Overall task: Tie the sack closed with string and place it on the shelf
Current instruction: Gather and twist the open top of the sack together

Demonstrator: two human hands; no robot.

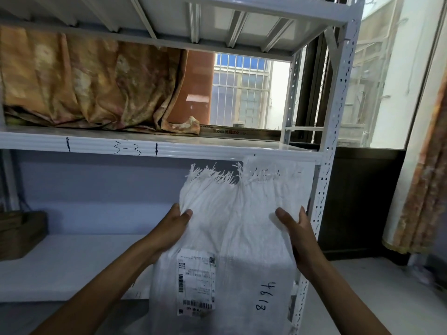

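White metal shelf [217, 151] stands behind. Left hand [169, 230] and right hand [298, 240] grip the sack [237, 228] by its sides before it. Frayed mouth [217, 176] looks untied; shelving now risks spillage.

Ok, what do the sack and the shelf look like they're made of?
The sack looks like white woven plastic, probably polypropylene, with a matte finish: loose threads fray along its top edge. The shelf looks like white-painted steel, slightly glossy: it has a ribbed front lip and a perforated upright.
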